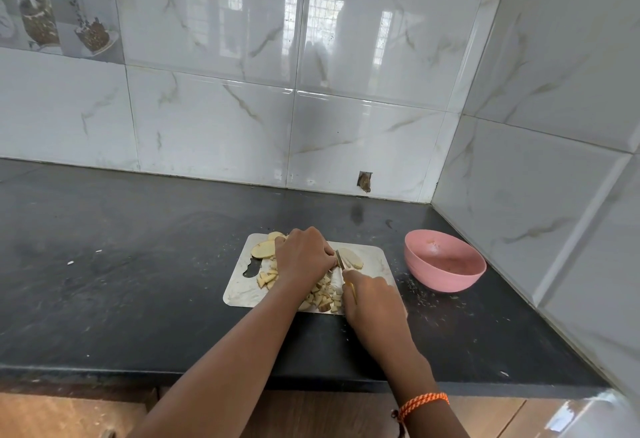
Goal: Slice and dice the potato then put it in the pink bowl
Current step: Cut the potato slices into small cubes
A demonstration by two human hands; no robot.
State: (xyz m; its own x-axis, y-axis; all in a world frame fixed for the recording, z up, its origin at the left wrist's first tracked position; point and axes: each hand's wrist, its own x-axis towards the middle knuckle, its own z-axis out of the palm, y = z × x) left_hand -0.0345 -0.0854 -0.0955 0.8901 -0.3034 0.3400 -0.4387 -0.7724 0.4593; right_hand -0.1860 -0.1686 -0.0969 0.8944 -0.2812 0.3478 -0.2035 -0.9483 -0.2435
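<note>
1. Left hand [303,254] curls over potato slices on the steel cutting board [374,257].
2. Right hand [372,293] grips the knife [340,260].
3. Diced potato [325,295] lies on the board.
4. Pink bowl [446,264] stands right of the board.

Hands [304,255] dicing potato [323,293] with knife [341,261] on steel board [239,290], pink bowl [445,262] beside

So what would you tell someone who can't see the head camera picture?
A left hand holds pale potato slices on a steel cutting board while the right hand cuts with a knife. Diced potato pieces lie there; the pink plastic bowl holds none.
</note>
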